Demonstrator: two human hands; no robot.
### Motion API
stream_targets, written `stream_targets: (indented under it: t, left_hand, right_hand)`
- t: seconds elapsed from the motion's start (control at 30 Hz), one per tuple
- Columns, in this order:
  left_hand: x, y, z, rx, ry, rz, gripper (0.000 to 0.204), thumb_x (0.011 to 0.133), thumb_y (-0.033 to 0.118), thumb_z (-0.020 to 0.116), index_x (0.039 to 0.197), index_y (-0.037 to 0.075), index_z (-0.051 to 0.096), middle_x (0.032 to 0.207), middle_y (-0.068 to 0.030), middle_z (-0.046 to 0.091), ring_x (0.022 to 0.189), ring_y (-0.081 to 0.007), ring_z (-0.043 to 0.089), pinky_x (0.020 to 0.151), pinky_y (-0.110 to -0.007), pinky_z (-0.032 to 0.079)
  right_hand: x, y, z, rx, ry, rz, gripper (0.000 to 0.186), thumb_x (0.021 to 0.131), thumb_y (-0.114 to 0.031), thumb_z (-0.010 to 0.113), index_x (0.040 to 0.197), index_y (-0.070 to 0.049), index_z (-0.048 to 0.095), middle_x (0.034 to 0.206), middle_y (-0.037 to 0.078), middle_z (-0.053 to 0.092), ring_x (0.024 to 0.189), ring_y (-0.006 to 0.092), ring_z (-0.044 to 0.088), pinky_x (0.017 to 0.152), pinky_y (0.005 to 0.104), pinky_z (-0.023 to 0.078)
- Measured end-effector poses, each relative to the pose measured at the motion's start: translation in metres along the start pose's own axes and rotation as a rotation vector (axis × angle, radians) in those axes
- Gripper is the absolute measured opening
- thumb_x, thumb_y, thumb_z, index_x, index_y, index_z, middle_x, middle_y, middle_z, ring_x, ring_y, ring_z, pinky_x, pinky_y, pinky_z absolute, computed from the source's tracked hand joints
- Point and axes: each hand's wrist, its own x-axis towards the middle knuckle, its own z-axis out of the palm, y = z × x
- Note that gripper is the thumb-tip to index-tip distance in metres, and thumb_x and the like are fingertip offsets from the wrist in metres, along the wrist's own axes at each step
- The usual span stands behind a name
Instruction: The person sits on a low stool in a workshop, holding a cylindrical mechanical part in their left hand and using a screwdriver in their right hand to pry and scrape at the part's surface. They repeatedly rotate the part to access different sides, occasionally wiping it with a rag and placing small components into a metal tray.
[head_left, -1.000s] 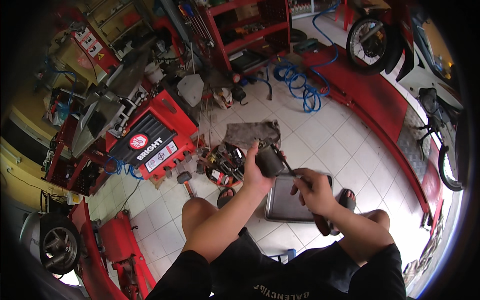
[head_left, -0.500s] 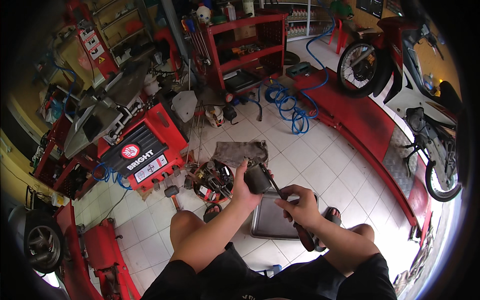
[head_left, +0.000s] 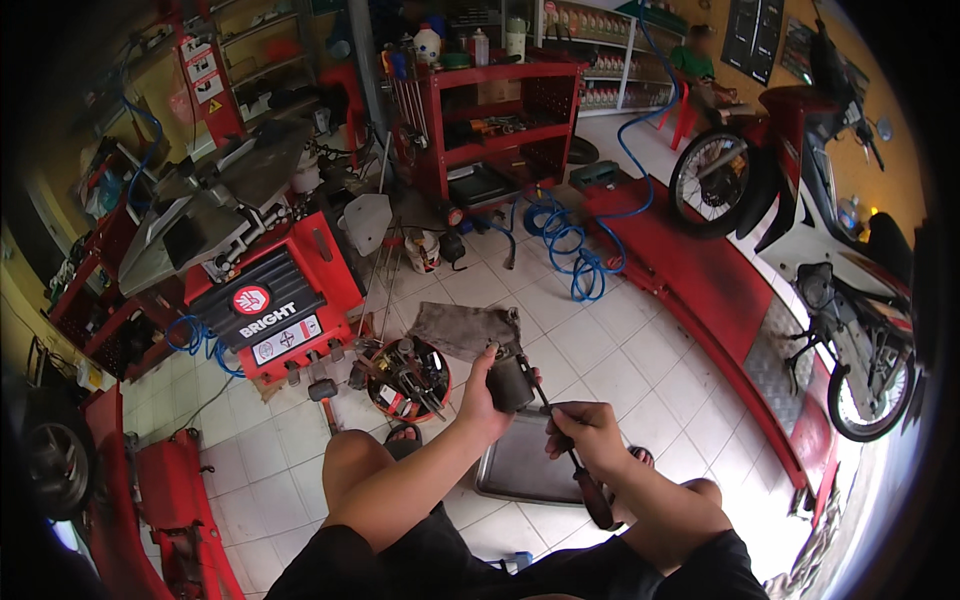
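Note:
My left hand (head_left: 484,408) is wrapped round a dark metal cylinder-shaped part (head_left: 511,386), held up between my knees. A long screwdriver (head_left: 596,502) with a reddish-brown handle slants up through my right hand (head_left: 588,436). My fingers pinch its dark shaft, the handle hangs free below them, and the upper end lies along the cylinder's right side. Whether the tip touches the part is too small to tell. Beneath both hands a grey metal tray (head_left: 492,478) lies on the floor. A dirty grey cloth (head_left: 462,328) is spread just beyond the part.
Left of the cloth stands a round tub (head_left: 447,393) of tools, with a hammer (head_left: 325,396) beside it. A red tyre machine (head_left: 343,270) stands farther left. Blue hose (head_left: 588,270) coils ahead by a red lift ramp (head_left: 690,310). A motorcycle (head_left: 800,225) is at right; a person (head_left: 692,62) sits behind.
The view has shifted slightly, moving the scene in the picture. My right hand has slid a little on the screwdriver, while the left keeps its hold on the cylindrical part.

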Motion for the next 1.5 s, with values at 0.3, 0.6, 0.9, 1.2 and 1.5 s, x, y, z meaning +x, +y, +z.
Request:
stream_targets:
  t: [0.3,0.6,0.9,1.2,1.5]
  left_hand:
    - [0.003,-0.005,-0.003,-0.045,0.019,-0.045,0.038,0.092,0.038,0.067,0.109,0.005,0.056,0.094,-0.0125,0.065,0.089,-0.031,0.068,0.085,-0.043,0.057]
    - [0.005,-0.009,-0.007,0.025,-0.044,0.009,0.039,0.093,0.037,0.067,0.111,0.006,0.052,0.097,-0.0128,0.065,0.09,-0.0309,0.069,0.084,-0.043,0.057]
    - [0.005,-0.011,-0.006,0.021,-0.044,0.008,0.033,0.095,0.034,0.065,0.109,0.007,0.051,0.095,-0.0123,0.063,0.088,-0.0309,0.069,0.08,-0.043,0.058]
    - [0.008,-0.012,-0.007,0.103,-0.044,0.052,0.045,0.095,0.042,0.059,0.114,0.001,0.057,0.102,-0.0129,0.066,0.094,-0.0313,0.066,0.093,-0.045,0.053]
    - [0.001,-0.011,0.001,0.097,-0.016,0.025,0.047,0.097,0.045,0.056,0.112,0.001,0.058,0.101,-0.012,0.065,0.094,-0.03,0.065,0.093,-0.045,0.052]
  right_hand:
    - [0.005,0.0,0.002,-0.067,0.073,-0.032,0.026,0.092,-0.006,0.071,0.109,0.013,0.062,0.086,0.014,0.066,0.065,0.0207,0.066,0.054,0.0321,0.054]
    - [0.009,0.006,-0.005,0.037,0.14,0.004,0.028,0.097,-0.008,0.065,0.113,0.014,0.061,0.082,0.015,0.066,0.065,0.0237,0.068,0.058,0.034,0.058]
    - [0.006,0.002,0.001,0.046,0.095,-0.01,0.027,0.091,-0.004,0.071,0.11,0.012,0.061,0.085,0.013,0.066,0.065,0.022,0.068,0.055,0.0316,0.056]
    - [0.016,0.008,-0.002,0.127,0.189,-0.018,0.023,0.095,-0.007,0.067,0.107,0.013,0.065,0.086,0.016,0.069,0.071,0.0247,0.07,0.063,0.0354,0.061]
    - [0.014,0.007,0.0,0.239,0.072,0.082,0.013,0.098,-0.007,0.062,0.106,0.004,0.061,0.084,0.014,0.066,0.065,0.0202,0.063,0.056,0.0325,0.05]
